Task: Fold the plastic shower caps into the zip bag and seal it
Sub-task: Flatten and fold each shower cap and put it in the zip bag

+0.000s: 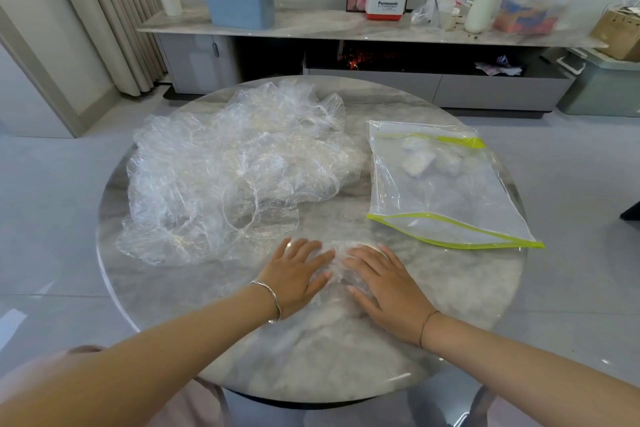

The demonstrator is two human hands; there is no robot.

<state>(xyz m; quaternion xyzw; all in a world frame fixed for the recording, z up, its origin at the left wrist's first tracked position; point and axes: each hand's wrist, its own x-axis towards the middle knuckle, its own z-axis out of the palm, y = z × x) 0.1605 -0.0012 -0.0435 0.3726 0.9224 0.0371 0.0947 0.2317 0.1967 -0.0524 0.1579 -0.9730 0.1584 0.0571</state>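
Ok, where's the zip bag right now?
In the head view, the clear plastic zip bag with lime-green edges lies on the right side of the round marble table, beside the heap of clear shower caps.

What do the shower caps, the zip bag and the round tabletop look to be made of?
Shower caps: thin clear plastic film, by the fine crinkles, glints and table showing through.
Zip bag: thicker, smoother clear plastic with lime-green trim; it lies in broad flat panels.
Tabletop: probably polished marble or a stone-look slab, grey-veined and glossy with reflections; which one is unclear.
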